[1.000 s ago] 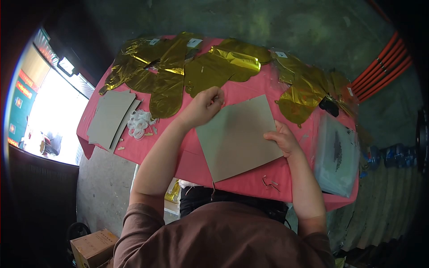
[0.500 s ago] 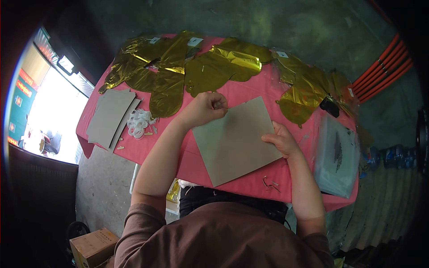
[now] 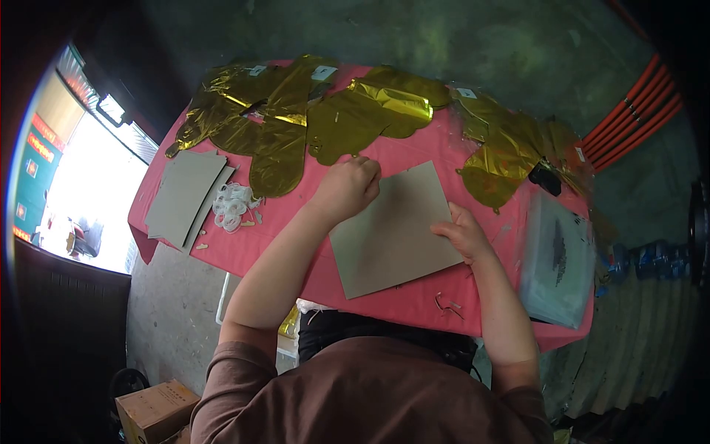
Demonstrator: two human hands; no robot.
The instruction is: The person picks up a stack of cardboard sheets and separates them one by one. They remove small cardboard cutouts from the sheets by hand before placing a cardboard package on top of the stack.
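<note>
A grey-brown cardboard sheet [image 3: 396, 233] lies tilted in front of me, over the pink-covered table. My right hand [image 3: 466, 233] grips its right edge, the thumb on top and the fingers underneath. At the sheet's upper left edge is my left hand [image 3: 349, 189], its fingers curled closed. Whatever those fingers pinch, if anything, is hidden behind the knuckles. Just left of my left forearm sits a tangled bundle of white cord or tape [image 3: 234, 206], with small pale scraps around it. Thin reddish and dark strands [image 3: 448, 305] rest on the cloth below my right hand.
A stack of grey cardboard sheets [image 3: 185, 198] is at the table's left. Gold foil shapes [image 3: 285, 129] spread along the far side, some in clear bags. A plastic-covered stack [image 3: 556, 259] stands at the right edge. A cardboard box [image 3: 157, 409] is on the floor, lower left.
My left hand has moved slightly right and turned so its knuckles face up. The sheet's lower left part has shifted up and right a little. My right hand keeps its hold.
</note>
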